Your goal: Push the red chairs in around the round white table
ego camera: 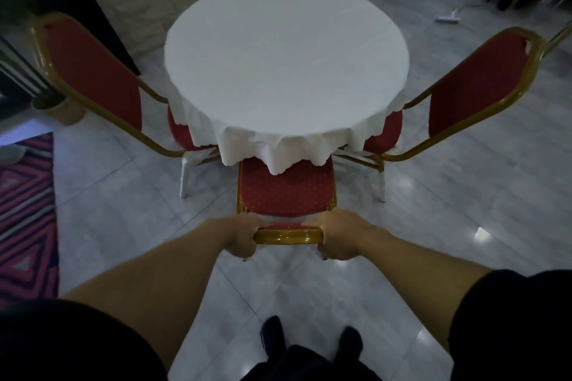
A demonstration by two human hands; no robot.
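**Head view: pushing the near chair in**

Head camera looks down at a red padded chair with a gold metal frame (286, 192). Both hands should push evenly so it slides straight under the round white-clothed bench (284, 71). Left hand (238, 235) and right hand (340, 235) have fingers (247, 221) curled tight around the chair's top bar, between them. The seat sits just past the fingers, partly under the cloth.

Cloth, gilt metal, polished tile

A matt white cloth (284, 71) covers the table; beside it, chairs (286, 192) pair dotted red fabric with glossy gold metal frames, on a shiny tiled floor (433, 210).
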